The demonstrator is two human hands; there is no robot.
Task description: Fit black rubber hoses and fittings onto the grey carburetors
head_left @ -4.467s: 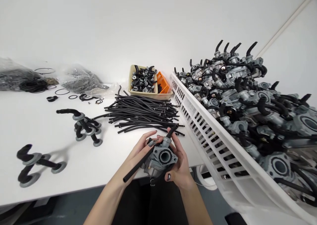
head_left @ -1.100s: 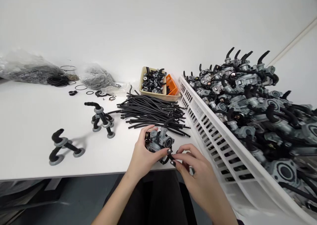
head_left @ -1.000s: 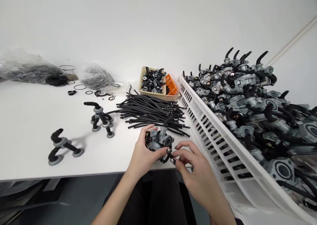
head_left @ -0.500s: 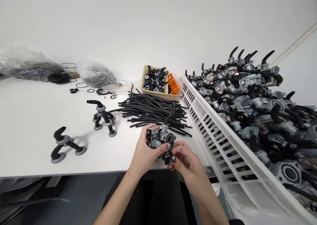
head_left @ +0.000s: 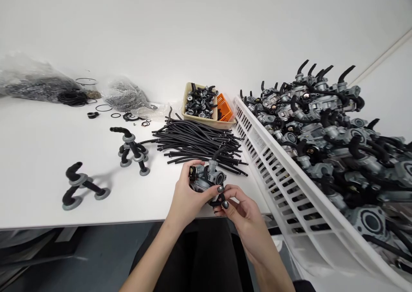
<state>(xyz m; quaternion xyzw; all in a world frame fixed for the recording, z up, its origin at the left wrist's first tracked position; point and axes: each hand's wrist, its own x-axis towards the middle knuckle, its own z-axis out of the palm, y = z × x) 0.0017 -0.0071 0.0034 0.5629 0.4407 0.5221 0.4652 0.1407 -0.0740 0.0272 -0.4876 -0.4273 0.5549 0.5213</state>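
the white table's (head_left: 135, 202) front edge runs below the black hose pile (head_left: 196, 139), and a stretch of white top reaches from the pile's left side toward that edge; to the pile's right, the white slotted crate (head_left: 259, 140) narrows the room with its long wall. the crate is heaped above its rim with carburetors (head_left: 322, 124). just behind the pile, a cream bin (head_left: 184, 102) holds black-and-grey elbow fittings (head_left: 201, 101), and an orange basket (head_left: 226, 107) beside it holds dark pieces too small to name. the held carburetor (head_left: 211, 176) is at the near side of the pile, its black top tube overlapping the hoses in view; whether they touch, i cannot tell. the left hand (head_left: 189, 197) wraps its fingers and thumb around the carburetor, while the right hand (head_left: 246, 215) has its fingers drawn narrow, pinching a small black part (head_left: 221, 199) low on it. left of the pile stand two black-tube pieces with grey flanges (head_left: 84, 181); farther left and behind lie plastic bags (head_left: 124, 95) and black rings (head_left: 103, 108).
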